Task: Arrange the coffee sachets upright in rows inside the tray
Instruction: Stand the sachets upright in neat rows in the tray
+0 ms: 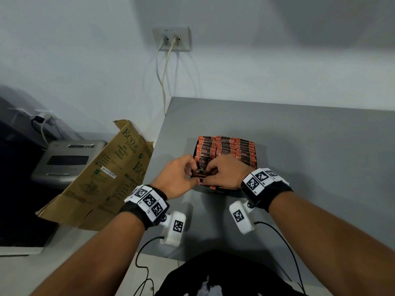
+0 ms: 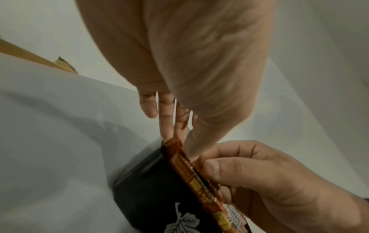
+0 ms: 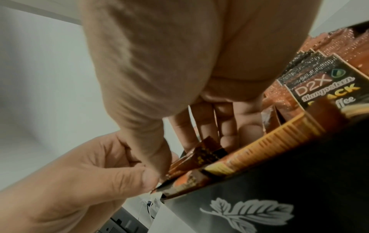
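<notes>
A black tray (image 1: 220,190) with a white leaf print stands on the grey table (image 1: 299,146), packed with rows of upright orange-and-black coffee sachets (image 1: 230,146). At its near left corner both hands meet on a small bunch of sachets (image 1: 202,167). My left hand (image 1: 193,170) pinches their left edge between thumb and fingers. My right hand (image 1: 210,174) pinches them from the right. In the left wrist view the bunch (image 2: 185,170) stands on edge against the tray wall (image 2: 151,189). In the right wrist view the sachet tops (image 3: 201,154) show between both thumbs, with printed sachets (image 3: 319,85) behind.
A flattened brown cardboard box (image 1: 102,178) leans off the table's left edge, beside a grey machine (image 1: 66,161). A wall socket (image 1: 171,39) with two cables sits above the table's back corner. Camera cables (image 1: 145,253) hang at the near edge.
</notes>
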Action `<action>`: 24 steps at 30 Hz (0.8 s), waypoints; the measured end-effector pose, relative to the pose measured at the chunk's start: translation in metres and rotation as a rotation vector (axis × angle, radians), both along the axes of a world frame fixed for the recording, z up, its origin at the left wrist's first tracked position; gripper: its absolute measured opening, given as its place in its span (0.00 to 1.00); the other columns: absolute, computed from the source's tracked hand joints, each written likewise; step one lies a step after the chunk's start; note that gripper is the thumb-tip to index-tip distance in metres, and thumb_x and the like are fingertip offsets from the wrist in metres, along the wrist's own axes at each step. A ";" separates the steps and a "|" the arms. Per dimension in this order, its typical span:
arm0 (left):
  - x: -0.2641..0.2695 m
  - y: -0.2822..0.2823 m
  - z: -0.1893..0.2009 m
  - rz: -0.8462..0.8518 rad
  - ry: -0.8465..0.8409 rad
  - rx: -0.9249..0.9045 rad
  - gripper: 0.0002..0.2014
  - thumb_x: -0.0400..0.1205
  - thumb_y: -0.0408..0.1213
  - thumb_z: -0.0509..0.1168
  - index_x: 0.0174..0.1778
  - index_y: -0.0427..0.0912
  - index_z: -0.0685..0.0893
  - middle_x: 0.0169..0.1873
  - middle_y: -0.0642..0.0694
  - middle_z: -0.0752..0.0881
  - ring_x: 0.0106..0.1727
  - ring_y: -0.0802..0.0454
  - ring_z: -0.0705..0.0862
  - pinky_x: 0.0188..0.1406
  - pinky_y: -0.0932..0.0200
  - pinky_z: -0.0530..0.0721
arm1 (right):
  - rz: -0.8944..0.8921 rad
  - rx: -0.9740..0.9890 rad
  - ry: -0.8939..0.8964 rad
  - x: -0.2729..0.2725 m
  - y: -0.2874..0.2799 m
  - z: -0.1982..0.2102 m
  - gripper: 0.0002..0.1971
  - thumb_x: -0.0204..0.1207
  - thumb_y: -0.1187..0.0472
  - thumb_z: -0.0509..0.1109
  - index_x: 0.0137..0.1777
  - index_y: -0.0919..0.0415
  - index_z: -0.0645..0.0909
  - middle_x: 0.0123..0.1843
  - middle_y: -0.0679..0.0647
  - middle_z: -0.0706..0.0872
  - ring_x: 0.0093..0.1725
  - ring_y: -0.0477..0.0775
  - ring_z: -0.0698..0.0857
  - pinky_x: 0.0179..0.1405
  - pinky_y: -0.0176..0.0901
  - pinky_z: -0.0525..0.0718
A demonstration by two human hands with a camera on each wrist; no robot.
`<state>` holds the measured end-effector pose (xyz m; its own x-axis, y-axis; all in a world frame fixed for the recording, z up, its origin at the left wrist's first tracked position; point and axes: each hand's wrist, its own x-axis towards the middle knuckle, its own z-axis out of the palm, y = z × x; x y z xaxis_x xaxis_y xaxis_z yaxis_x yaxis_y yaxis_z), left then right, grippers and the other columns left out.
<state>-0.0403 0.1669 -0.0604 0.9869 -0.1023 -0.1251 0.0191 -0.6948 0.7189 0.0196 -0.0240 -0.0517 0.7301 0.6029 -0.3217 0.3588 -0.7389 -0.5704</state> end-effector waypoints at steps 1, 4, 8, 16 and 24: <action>0.000 0.000 0.000 0.007 0.000 -0.004 0.14 0.73 0.36 0.78 0.48 0.48 0.80 0.42 0.52 0.85 0.45 0.57 0.83 0.38 0.74 0.77 | 0.001 0.001 0.002 0.000 0.000 0.000 0.16 0.71 0.43 0.76 0.49 0.54 0.90 0.43 0.49 0.89 0.44 0.49 0.87 0.49 0.52 0.88; 0.000 0.001 -0.002 0.010 0.009 0.009 0.14 0.73 0.39 0.79 0.48 0.51 0.80 0.42 0.51 0.86 0.46 0.57 0.84 0.41 0.67 0.79 | -0.006 0.008 0.000 0.000 -0.001 0.000 0.15 0.71 0.45 0.76 0.52 0.54 0.91 0.45 0.49 0.90 0.45 0.48 0.88 0.51 0.52 0.88; 0.001 0.001 -0.003 0.016 0.018 0.020 0.14 0.74 0.38 0.78 0.49 0.49 0.80 0.44 0.50 0.86 0.46 0.53 0.84 0.43 0.61 0.82 | -0.002 -0.001 0.020 -0.001 -0.002 0.001 0.17 0.71 0.41 0.77 0.49 0.54 0.90 0.43 0.49 0.89 0.42 0.47 0.87 0.48 0.50 0.88; 0.004 0.004 0.000 -0.017 0.094 0.006 0.17 0.71 0.39 0.81 0.49 0.50 0.81 0.45 0.52 0.86 0.48 0.55 0.84 0.42 0.69 0.77 | 0.001 -0.031 0.025 -0.001 -0.001 0.002 0.17 0.68 0.42 0.77 0.48 0.53 0.91 0.42 0.48 0.90 0.42 0.47 0.88 0.47 0.50 0.89; 0.005 0.005 0.000 -0.011 0.084 0.008 0.16 0.71 0.39 0.81 0.49 0.49 0.83 0.44 0.53 0.86 0.46 0.57 0.84 0.39 0.75 0.75 | 0.005 -0.041 0.031 0.001 -0.001 0.004 0.16 0.72 0.42 0.74 0.50 0.53 0.91 0.43 0.49 0.91 0.43 0.48 0.88 0.49 0.50 0.89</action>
